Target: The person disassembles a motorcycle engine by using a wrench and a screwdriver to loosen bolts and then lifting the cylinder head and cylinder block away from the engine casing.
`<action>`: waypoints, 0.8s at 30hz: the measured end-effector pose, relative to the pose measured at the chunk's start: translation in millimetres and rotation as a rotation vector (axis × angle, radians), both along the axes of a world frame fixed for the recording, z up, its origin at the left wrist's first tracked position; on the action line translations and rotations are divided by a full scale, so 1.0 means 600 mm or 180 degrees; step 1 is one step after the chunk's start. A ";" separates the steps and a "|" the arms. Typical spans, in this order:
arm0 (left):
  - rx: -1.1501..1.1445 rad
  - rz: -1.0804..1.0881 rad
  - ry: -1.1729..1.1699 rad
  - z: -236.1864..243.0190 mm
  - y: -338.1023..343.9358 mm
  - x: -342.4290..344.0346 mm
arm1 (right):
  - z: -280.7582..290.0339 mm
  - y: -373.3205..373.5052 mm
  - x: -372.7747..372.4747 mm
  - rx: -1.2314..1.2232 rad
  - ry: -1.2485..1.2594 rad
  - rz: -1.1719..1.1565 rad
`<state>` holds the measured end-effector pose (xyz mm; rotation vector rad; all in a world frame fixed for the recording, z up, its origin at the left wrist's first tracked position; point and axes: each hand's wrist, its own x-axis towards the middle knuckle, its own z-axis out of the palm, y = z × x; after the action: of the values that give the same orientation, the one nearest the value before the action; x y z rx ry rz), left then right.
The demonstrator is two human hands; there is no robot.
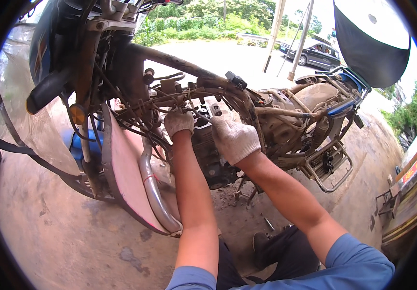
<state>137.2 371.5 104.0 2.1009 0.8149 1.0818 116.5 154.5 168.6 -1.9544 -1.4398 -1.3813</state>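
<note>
Engine [203, 147] sits low in the middle of the stripped motorbike [253, 113], beneath the sloping frame tube [179, 61], with its top between the person's two gloved hands. The left hand [179, 122] has its fingers curled at the near side of the engine's top, in among the cables [156, 139]; whether they pinch a part or only rest there, I cannot tell. The right hand [235, 140] is bent over the other side, a small metal piece [215, 109] showing at its fingertips; it looks gripped, but the glove hides how firmly.

To work well here, I would steady with the left hand and let the right make small, square movements, so that nothing gets forced at an angle. Cables are best eased aside rather than pulled. Loose glove fabric could snag on edges, and grit from the dusty frame could fall into the engine's top, so wiping around it first seems wise. The silver pipe [151, 193] beside the left forearm leaves little elbow room.
</note>
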 end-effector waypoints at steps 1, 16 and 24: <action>0.0176 0.0446 -0.0265 -0.002 0.010 -0.003 | 0.009 -0.007 -0.030 -0.0147 0.0265 0.0042; -0.0454 0.0415 -0.1349 -0.004 0.002 -0.001 | 0.007 0.029 0.049 -0.1235 0.0692 -0.0776; -0.0627 0.0217 -0.1453 0.000 -0.006 -0.007 | 0.047 0.091 0.047 -0.1858 0.1093 -0.1059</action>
<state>133.1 367.8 103.8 1.5866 0.7338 1.3873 144.7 209.1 197.0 -2.7346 -1.5041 -0.7068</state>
